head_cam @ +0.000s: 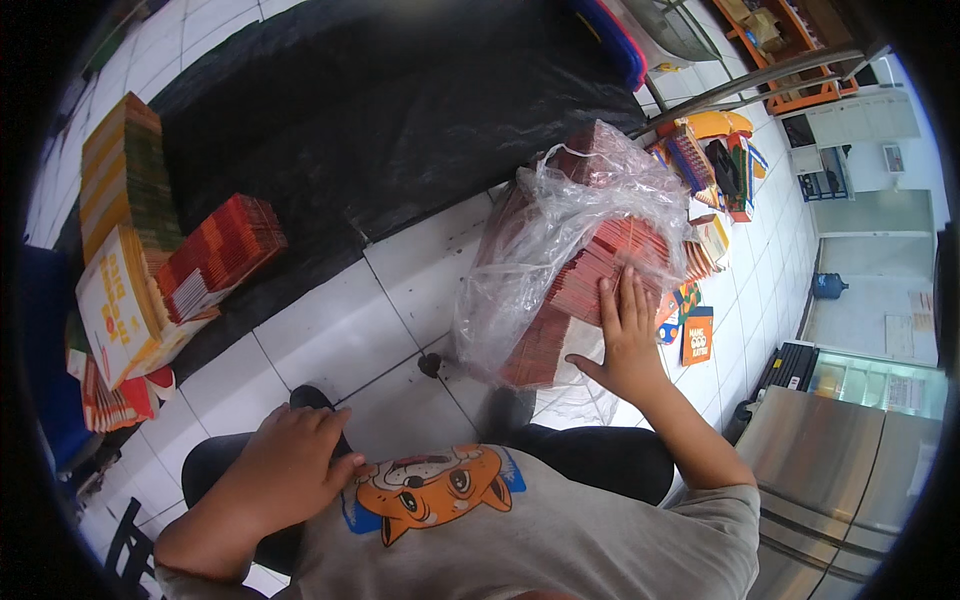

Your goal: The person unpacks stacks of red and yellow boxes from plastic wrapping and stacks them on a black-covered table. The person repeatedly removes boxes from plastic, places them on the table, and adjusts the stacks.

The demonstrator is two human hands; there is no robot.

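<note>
My right hand (630,341) lies with its fingers spread on a bundle of red flat-folded cardboard packaging (589,274). This bundle is partly inside a clear plastic bag (506,251), whose crumpled film is pushed back around it. Under it, another red bundle (536,349) shows within the bag. The bag stands on the tiled floor in front of my right knee. My left hand (304,457) rests empty by my left knee, its thumb apart from the loosely bent fingers. The undersides of the bundles are hidden.
A black-covered low surface (375,112) stretches ahead. At left are a tall yellow-striped packaging stack (112,180), a red bundle (217,255) and white-and-yellow boxes (112,307). More packaging stacks (694,161) and an orange packet (697,337) lie right, before a steel refrigerator (810,465).
</note>
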